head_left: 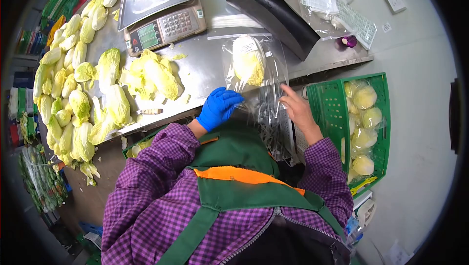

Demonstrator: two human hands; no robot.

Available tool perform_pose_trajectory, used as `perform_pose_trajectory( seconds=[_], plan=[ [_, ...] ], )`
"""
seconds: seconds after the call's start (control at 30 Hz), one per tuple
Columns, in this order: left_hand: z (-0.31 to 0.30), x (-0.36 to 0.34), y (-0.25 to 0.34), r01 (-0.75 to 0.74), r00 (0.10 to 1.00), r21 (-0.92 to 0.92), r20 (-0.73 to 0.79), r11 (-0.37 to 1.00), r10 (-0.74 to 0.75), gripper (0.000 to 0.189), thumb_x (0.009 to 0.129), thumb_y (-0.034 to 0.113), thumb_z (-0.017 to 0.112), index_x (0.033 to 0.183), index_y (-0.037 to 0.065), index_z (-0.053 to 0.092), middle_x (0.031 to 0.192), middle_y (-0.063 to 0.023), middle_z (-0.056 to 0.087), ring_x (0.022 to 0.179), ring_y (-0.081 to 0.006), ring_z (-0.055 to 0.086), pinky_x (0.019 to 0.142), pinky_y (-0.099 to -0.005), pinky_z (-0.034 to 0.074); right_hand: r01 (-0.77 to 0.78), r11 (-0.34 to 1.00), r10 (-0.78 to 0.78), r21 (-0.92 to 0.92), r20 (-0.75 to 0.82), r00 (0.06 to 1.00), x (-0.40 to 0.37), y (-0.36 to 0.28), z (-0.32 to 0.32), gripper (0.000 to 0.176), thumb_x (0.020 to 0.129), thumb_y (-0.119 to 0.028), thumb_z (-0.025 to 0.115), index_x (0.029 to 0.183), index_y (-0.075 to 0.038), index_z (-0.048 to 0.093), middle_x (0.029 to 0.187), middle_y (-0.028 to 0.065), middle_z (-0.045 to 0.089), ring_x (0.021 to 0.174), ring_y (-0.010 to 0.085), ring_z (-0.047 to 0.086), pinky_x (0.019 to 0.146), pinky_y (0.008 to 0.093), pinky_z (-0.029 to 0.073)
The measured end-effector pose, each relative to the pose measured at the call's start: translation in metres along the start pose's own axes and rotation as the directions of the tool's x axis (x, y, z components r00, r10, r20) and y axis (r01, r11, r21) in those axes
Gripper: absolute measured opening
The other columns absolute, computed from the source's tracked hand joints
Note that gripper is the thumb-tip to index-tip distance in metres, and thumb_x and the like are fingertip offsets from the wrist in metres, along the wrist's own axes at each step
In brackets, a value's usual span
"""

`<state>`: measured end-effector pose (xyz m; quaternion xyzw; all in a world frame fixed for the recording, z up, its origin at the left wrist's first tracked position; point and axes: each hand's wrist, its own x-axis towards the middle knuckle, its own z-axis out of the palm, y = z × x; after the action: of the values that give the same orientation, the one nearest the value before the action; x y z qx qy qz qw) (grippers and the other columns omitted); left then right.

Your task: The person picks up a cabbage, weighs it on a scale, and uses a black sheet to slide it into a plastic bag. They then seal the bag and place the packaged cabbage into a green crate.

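Observation:
A napa cabbage [248,62] with a white label lies in a clear plastic bag [276,62] on the metal table's near edge. My left hand [219,108], in a blue glove, is closed at the lower left edge of this bag, its fingers curled together on the film. My bare right hand [298,109] is at the bag's lower right side, with its index finger and thumb apart. Between my hands, loose clear film [266,106] hangs below the table edge.
A scale [166,26] stands at the back. Napa cabbages [63,84] are piled on the left, near a knife handle [150,112] and loose leaves [151,75]. A black curved chute [278,16] lies back right. A green crate [386,118] on the right holds bagged cabbages.

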<state>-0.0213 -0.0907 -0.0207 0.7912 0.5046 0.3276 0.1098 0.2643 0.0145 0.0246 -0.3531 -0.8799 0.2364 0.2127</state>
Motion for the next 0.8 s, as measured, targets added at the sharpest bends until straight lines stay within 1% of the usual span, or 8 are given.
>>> perform_pose_trajectory(
  seconds=[0.1,0.2,0.4,0.5,0.57,0.63,0.73,0.8],
  plan=[
    [-0.007,-0.002,0.000,0.284,0.948,-0.217,-0.082,0.934,-0.308,0.024,0.084,0.008,0.057,0.107,0.012,0.065,0.102,-0.0073,0.066,0.096,-0.0264,0.061,0.091,-0.0392,0.045,0.005,0.977,-0.001,0.213,-0.018,1.000,0.006,0.003,0.008,0.009,0.088,-0.008,0.058,0.096,-0.003,0.058,0.099,0.0102,0.066,0.089,0.0269,0.065,0.073,0.0352,0.052],
    [0.002,0.007,-0.016,0.393,0.675,-0.830,-0.033,0.397,-0.737,0.031,0.098,0.024,0.046,0.094,-0.001,0.064,0.080,-0.0064,0.066,0.068,-0.0105,0.058,0.069,-0.0271,0.050,-0.351,0.794,0.379,0.497,0.047,0.924,0.015,0.009,0.008,0.026,0.098,-0.019,0.044,0.086,0.001,0.055,0.072,0.0082,0.062,0.059,0.0106,0.058,0.057,0.0257,0.049],
    [0.019,0.022,-0.069,0.747,0.389,-0.647,0.242,0.151,-0.889,0.025,0.091,0.024,0.060,0.088,0.000,0.065,0.070,-0.0029,0.063,0.061,-0.0094,0.056,0.060,-0.0248,0.047,-0.727,0.382,0.658,0.571,0.384,0.647,0.036,0.011,0.025,0.036,0.097,-0.029,0.046,0.081,0.002,0.054,0.057,0.0083,0.054,0.041,0.0122,0.049,0.040,0.0265,0.047],
    [0.012,0.019,-0.075,0.729,0.516,-0.589,0.141,0.348,-0.845,0.025,0.084,0.021,0.068,0.098,0.001,0.064,0.088,-0.0080,0.065,0.077,-0.0148,0.060,0.072,-0.0294,0.049,-0.775,0.275,0.723,0.569,0.408,0.557,0.039,0.003,0.031,0.032,0.092,-0.026,0.049,0.078,0.003,0.056,0.057,0.0080,0.054,0.041,0.0139,0.051,0.040,0.0279,0.049],
    [-0.005,0.034,-0.058,0.456,0.748,-0.309,-0.374,0.834,-0.548,0.043,0.075,0.017,0.075,0.113,0.005,0.059,0.117,-0.0147,0.058,0.105,-0.0259,0.056,0.090,-0.0359,0.044,-0.753,0.323,0.701,0.573,0.390,0.597,0.030,0.015,0.042,0.031,0.090,-0.023,0.049,0.076,0.003,0.057,0.056,0.0075,0.054,0.042,0.0153,0.054,0.041,0.0298,0.050],
    [-0.029,0.063,-0.022,0.178,0.955,-0.094,-0.222,0.980,-0.195,0.065,0.066,0.015,0.079,0.125,0.008,0.052,0.134,-0.0180,0.044,0.123,-0.0366,0.041,0.102,-0.0429,0.035,-0.750,0.284,0.685,0.598,0.420,0.595,0.026,0.014,0.046,0.031,0.089,-0.024,0.050,0.075,0.002,0.058,0.057,0.0078,0.056,0.042,0.0165,0.055,0.042,0.0309,0.050],
    [-0.012,0.075,0.002,0.136,0.980,-0.022,0.152,0.990,-0.131,0.083,0.054,0.015,0.082,0.130,0.013,0.049,0.137,-0.0192,0.040,0.126,-0.0405,0.036,0.105,-0.0458,0.032,-0.718,0.154,0.700,0.679,0.437,0.564,0.023,0.002,0.049,0.034,0.091,-0.030,0.050,0.078,0.000,0.058,0.059,0.0079,0.057,0.042,0.0150,0.053,0.043,0.0304,0.051],
    [0.007,0.069,-0.023,0.058,0.996,0.033,0.073,0.998,-0.060,0.086,0.055,0.014,0.083,0.132,0.012,0.044,0.136,-0.0200,0.039,0.127,-0.0403,0.036,0.105,-0.0445,0.031,-0.642,0.002,0.746,0.766,0.427,0.511,0.019,-0.002,0.054,0.041,0.093,-0.040,0.049,0.083,-0.001,0.056,0.063,0.0084,0.059,0.044,0.0143,0.053,0.046,0.0298,0.051]
  ],
)
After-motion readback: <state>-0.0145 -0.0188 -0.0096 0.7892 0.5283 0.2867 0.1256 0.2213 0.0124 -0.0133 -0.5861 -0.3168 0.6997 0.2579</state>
